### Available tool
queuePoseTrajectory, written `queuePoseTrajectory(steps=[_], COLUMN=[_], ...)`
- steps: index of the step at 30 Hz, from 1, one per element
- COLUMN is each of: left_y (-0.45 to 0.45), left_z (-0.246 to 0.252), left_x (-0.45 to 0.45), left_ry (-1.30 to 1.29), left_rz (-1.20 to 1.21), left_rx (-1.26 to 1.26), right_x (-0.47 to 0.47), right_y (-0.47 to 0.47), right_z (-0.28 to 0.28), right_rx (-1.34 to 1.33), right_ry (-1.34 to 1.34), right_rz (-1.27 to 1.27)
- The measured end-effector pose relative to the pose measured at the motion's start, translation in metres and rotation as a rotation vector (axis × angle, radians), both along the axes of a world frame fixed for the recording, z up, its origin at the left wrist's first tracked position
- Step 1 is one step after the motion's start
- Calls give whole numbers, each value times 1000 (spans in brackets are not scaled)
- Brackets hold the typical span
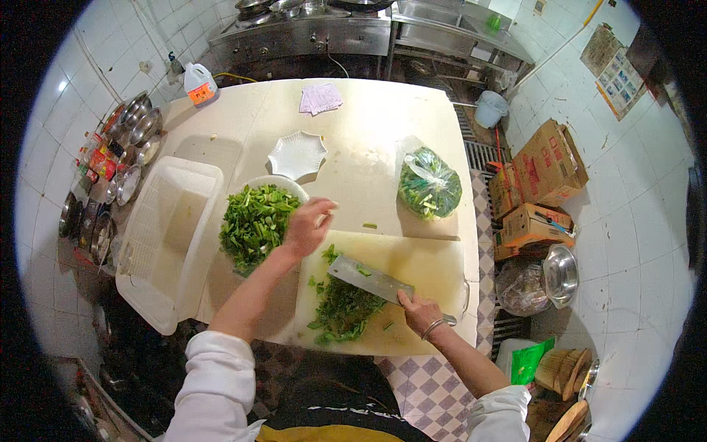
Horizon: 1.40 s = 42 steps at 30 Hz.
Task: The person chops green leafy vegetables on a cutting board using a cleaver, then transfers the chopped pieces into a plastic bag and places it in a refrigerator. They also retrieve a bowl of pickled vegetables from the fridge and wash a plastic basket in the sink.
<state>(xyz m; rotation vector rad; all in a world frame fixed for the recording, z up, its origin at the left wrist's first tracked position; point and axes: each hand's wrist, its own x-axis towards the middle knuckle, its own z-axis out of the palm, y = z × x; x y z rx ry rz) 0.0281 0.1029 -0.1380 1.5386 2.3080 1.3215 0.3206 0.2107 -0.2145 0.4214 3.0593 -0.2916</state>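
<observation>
My right hand [422,314] grips the handle of a broad cleaver [370,279], its blade lying over a pile of chopped leafy greens [348,312] on a pale cutting board [425,265]. A bit of green sticks to the blade. My left hand [309,227] is raised at the right rim of a white bowl [287,187] heaped with cut green stalks and leaves [257,221]. Its fingers are partly bent and blurred, with nothing plainly held. Beyond the board stands a knotted clear plastic bag [429,185] of cut greens. One small stalk piece [370,225] lies behind the board.
A white scalloped plate [298,156] is behind the bowl, and a pale cloth [321,98] lies further back. To the left sits a white plastic basket [165,237]; a plastic jug [200,85] stands at the back left corner. Cardboard boxes [547,160] are on the right, beyond the table.
</observation>
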Motion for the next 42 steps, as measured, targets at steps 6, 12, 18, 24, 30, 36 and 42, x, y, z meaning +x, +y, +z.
queuePoseTrajectory(steps=[6, 12, 18, 24, 30, 36, 42], left_y=[59, 111, 66, 5, -21, -107, -128], left_z=[-86, -123, -102, -102, -82, -75, -102], left_x=[18, 14, 26, 92, 128, 104, 104], left_ry=[41, 252, 24, 79, -130, -31, 143], left_rz=[-40, -131, -21, -79, -244, -151, -310], left_rx=[-272, -467, -450, -175, -373, -170, -623], right_x=[47, 102, 119, 87, 62, 115, 150], right_y=[0, -9, -34, -60, -92, -124, -169], right_z=[25, 32, 33, 37, 31, 17, -17], right_rx=[-90, -525, -860, -431, -530, -1423, -1477], right_ry=[193, 272, 335, 8, 100, 642, 728], right_rz=[-95, -576, -916, -675, -580, -1051, -1477])
